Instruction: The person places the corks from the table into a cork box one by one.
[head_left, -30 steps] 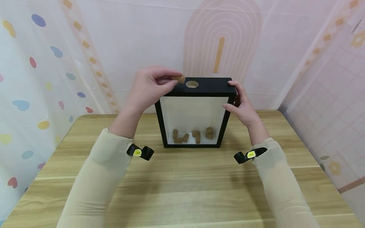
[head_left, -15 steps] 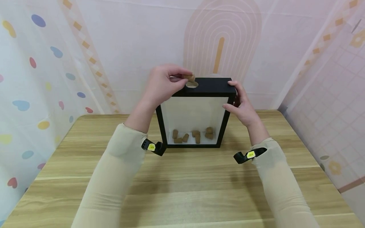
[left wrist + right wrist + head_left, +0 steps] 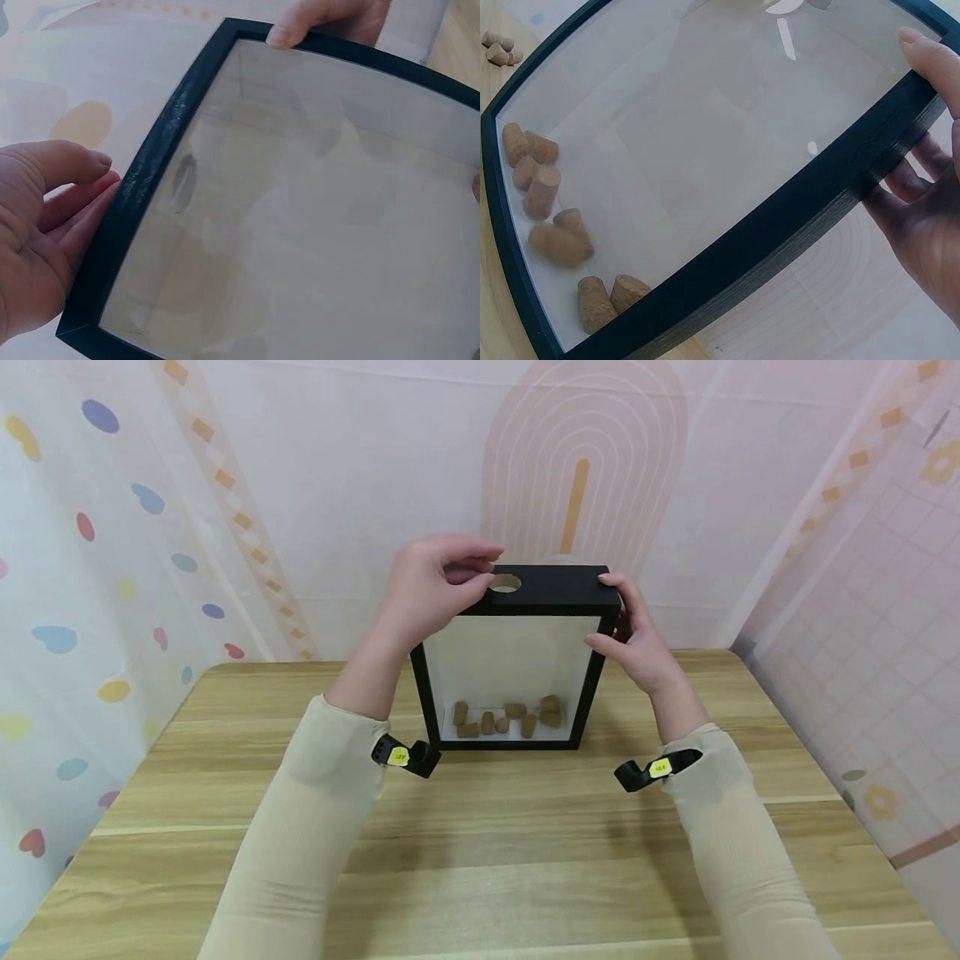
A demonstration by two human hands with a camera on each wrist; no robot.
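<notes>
A black box frame [image 3: 540, 597] with a glass front stands upright on the wooden table [image 3: 480, 860]. A round hole [image 3: 505, 582] is cut in its top edge. Several corks [image 3: 502, 718] lie on its floor, also seen through the glass in the right wrist view as corks [image 3: 544, 191]. My left hand [image 3: 472, 568] hovers at the top left corner beside the hole, holding nothing; the left wrist view shows this left hand [image 3: 82, 187] with fingers relaxed along the frame's edge [image 3: 150, 172]. My right hand [image 3: 600, 610] grips the top right corner, thumb on the front, fingers behind [image 3: 922, 150].
A few loose corks [image 3: 499, 46] lie on the table beyond the frame, visible only in the right wrist view. Patterned curtain walls [image 3: 112, 568] close in the table on three sides. Bare wood stretches in front of the frame.
My left hand carried a cork right to the hole and let it go. The cork now lies among those on the frame's floor. The right hand has not moved.
</notes>
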